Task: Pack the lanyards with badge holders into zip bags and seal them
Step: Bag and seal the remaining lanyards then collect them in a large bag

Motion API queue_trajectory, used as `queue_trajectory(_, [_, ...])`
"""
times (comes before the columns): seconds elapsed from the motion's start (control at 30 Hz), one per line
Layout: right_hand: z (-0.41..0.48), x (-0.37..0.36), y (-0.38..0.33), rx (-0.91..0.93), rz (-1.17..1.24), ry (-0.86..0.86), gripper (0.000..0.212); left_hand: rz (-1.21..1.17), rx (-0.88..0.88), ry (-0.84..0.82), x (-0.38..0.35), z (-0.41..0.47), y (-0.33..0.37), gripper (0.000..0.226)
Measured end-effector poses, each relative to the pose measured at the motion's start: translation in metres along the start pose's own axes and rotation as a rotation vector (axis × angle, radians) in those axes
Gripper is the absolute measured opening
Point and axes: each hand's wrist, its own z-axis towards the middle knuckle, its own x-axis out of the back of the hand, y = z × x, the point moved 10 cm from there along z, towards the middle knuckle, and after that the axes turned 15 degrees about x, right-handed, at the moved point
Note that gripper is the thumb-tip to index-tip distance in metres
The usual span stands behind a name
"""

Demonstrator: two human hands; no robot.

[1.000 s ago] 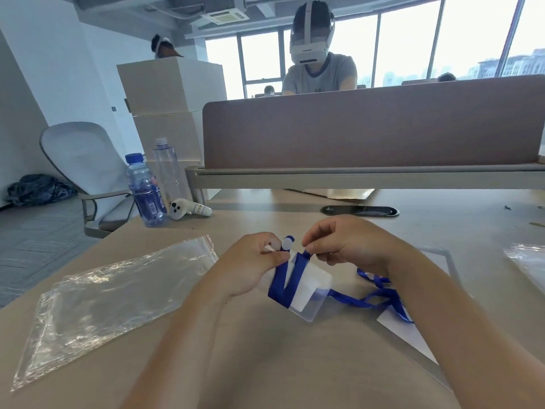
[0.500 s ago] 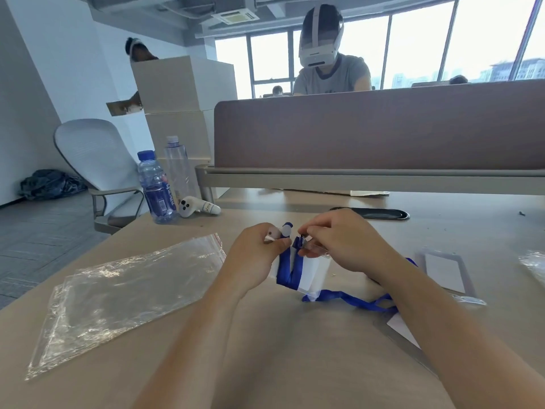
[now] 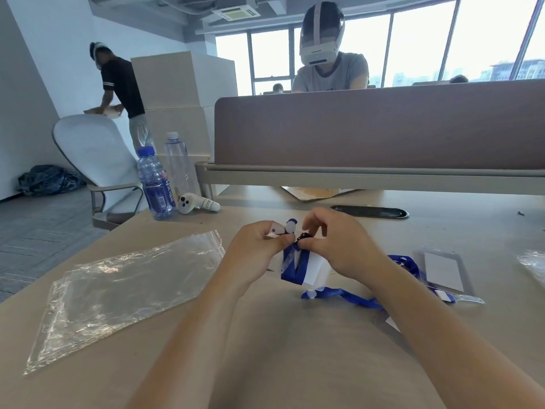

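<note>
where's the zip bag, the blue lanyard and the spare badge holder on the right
clear plastic zip bag (image 3: 124, 293): head view, its middle
blue fabric lanyard (image 3: 358, 301): head view, loose strap
clear plastic badge holder (image 3: 443, 270): head view, white insert

Two bottles (image 3: 154, 184) (image 3: 178, 160), two badge holders (image 3: 314, 268) (image 3: 443, 270) (one lying flat), one blue lanyard (image 3: 354, 299), at least two zip bags (image 3: 126, 290) (image 3: 533, 267), one controller (image 3: 197, 203).

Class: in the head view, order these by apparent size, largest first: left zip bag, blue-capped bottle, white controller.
1. zip bag
2. blue-capped bottle
3. white controller
The bag is nearer the camera, inflating its lead.
</note>
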Motion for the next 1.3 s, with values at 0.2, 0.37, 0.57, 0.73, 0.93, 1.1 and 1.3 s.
queue_trajectory(0.2, [0.002, -0.005, 0.003, -0.013, 0.098, -0.023, 0.014, -0.083, 0.051, -0.018, 0.0, 0.001, -0.004, 0.014])
queue_trajectory(0.37, [0.002, -0.009, 0.002, -0.012, 0.141, -0.026, 0.012, -0.152, 0.1, -0.041, -0.002, 0.002, -0.009, 0.011])
queue_trajectory(0.57, [0.001, -0.008, 0.001, -0.007, 0.287, 0.071, 0.03, -0.203, 0.097, -0.056, -0.001, 0.002, -0.009, 0.011])
queue_trajectory(0.73, [0.001, -0.009, -0.012, 0.094, 0.157, 0.065, 0.063, -0.215, 0.114, -0.053, 0.003, 0.003, -0.012, 0.016])
queue_trajectory(0.93, [0.0, -0.011, -0.014, 0.094, 0.143, 0.046, 0.038, -0.17, 0.103, -0.036, 0.006, 0.005, -0.013, 0.017])
queue_trajectory(1.1, [0.001, -0.009, -0.007, 0.059, 0.126, 0.043, 0.035, -0.051, 0.038, -0.008, 0.005, 0.005, -0.006, 0.012])
queue_trajectory(1.3, [0.0, -0.011, 0.007, -0.01, 0.262, 0.01, 0.013, -0.007, 0.009, 0.013, 0.003, 0.006, -0.004, 0.006])
